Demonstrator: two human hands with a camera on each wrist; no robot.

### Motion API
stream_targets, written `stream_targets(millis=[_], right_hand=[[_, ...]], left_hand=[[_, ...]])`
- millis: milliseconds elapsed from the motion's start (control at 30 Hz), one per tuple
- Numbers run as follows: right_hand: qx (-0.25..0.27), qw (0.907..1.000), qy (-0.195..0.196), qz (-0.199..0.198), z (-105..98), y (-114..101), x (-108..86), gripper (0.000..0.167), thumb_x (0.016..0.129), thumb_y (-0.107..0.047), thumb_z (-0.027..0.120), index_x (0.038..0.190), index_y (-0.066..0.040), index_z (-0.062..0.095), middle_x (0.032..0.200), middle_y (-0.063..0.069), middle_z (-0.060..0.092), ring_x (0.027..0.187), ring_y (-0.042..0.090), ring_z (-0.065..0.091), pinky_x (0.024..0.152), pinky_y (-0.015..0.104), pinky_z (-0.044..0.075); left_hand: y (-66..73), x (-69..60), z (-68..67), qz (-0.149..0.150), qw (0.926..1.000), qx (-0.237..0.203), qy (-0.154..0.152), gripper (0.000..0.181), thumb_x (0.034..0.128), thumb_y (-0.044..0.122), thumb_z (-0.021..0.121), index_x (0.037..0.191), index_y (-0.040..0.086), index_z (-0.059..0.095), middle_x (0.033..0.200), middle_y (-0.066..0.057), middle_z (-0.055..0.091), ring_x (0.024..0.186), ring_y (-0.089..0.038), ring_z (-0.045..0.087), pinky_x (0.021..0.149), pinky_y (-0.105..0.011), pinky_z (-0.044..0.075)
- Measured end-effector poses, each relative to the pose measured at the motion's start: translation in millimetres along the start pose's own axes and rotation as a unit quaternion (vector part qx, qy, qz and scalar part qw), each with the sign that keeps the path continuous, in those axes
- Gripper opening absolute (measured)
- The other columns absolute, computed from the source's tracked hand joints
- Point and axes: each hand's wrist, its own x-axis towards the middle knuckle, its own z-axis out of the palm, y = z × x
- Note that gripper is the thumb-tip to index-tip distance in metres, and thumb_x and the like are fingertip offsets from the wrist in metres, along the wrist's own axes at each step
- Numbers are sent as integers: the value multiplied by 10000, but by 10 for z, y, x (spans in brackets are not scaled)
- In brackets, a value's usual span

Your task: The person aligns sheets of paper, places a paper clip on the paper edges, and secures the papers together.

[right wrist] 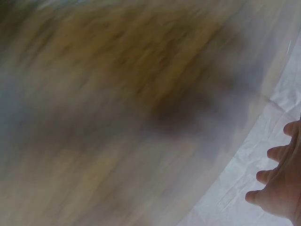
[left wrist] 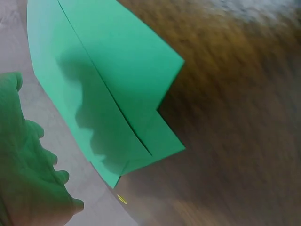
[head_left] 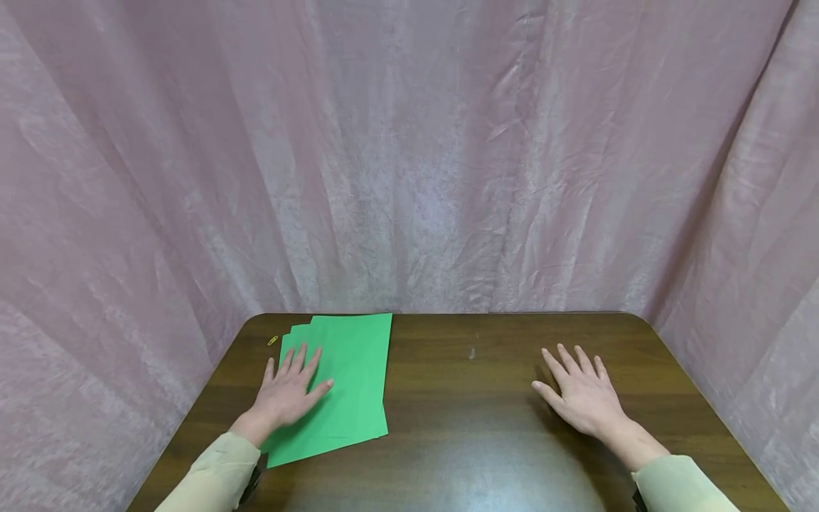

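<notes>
Several green paper sheets (head_left: 352,377) lie in a loose, unevenly fanned stack on the left side of the table. Above their left part is my left hand (head_left: 286,395), fingers spread and straight. In the left wrist view this hand (left wrist: 33,165) is apart from the sheets (left wrist: 117,70) and casts a shadow on them. A yellow paper clip (head_left: 272,340) lies just past the stack's far left corner. My right hand (head_left: 582,395) hovers over the right side of the table, fingers spread, holding nothing. The right wrist view is blurred, with that hand (right wrist: 282,179) at its edge.
The brown wooden table (head_left: 461,412) has rounded far corners. Pink velvety curtains (head_left: 409,156) hang behind it and at both sides. A small pale mark (head_left: 472,353) shows on the tabletop near the far middle.
</notes>
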Motion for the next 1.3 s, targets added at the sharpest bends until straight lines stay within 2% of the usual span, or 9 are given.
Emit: stream_targets(millis=[233, 633, 867, 1133, 1300], right_hand=[[-38, 9995, 58, -299, 66, -210, 125, 772, 1016, -663, 445, 1594, -155, 391, 1611, 226, 338, 1476, 523, 216, 1154, 710, 125], [-142, 9947, 29, -1022, 280, -785, 362, 739, 1012, -652, 466, 1578, -178, 430, 1607, 156, 380, 1483, 460, 272, 1166, 683, 189], [12, 9907, -110, -1353, 386, -1082, 471, 731, 1017, -649, 455, 1579, -182, 429, 1612, 146, 376, 1491, 439, 271, 1181, 665, 166], [98, 9870, -396, -1556, 477, -1375, 548, 742, 1020, -661, 428, 1603, -203, 379, 1634, 136, 339, 1504, 429, 247, 1198, 643, 131], [62, 9846, -458, -1683, 525, -1520, 590, 747, 1023, -676, 392, 1608, -212, 369, 1640, 128, 329, 1511, 419, 233, 1204, 634, 128]], left_hand=[[-35, -89, -25, 8, 9998, -187, 95, 809, 1027, 631, 450, 1609, 83, 324, 1638, -286, 217, 1480, -538, 181, 1130, -757, 59], [-100, -213, -75, -200, 9996, -153, -143, 821, 1024, 634, 459, 1604, 68, 329, 1643, -274, 214, 1488, -525, 173, 1135, -753, 66], [-157, -251, -49, 12, 9995, -298, -81, 814, 1026, 614, 482, 1604, 63, 324, 1639, -273, 225, 1472, -541, 204, 1126, -758, 88], [-202, -308, -66, 56, 9994, -280, -196, 815, 1028, 640, 444, 1607, 80, 327, 1654, -250, 207, 1490, -514, 186, 1145, -732, 100], [-223, -358, -62, 144, 9995, -278, -19, 791, 1031, 621, 461, 1595, 76, 358, 1638, -252, 252, 1478, -510, 229, 1137, -738, 136]])
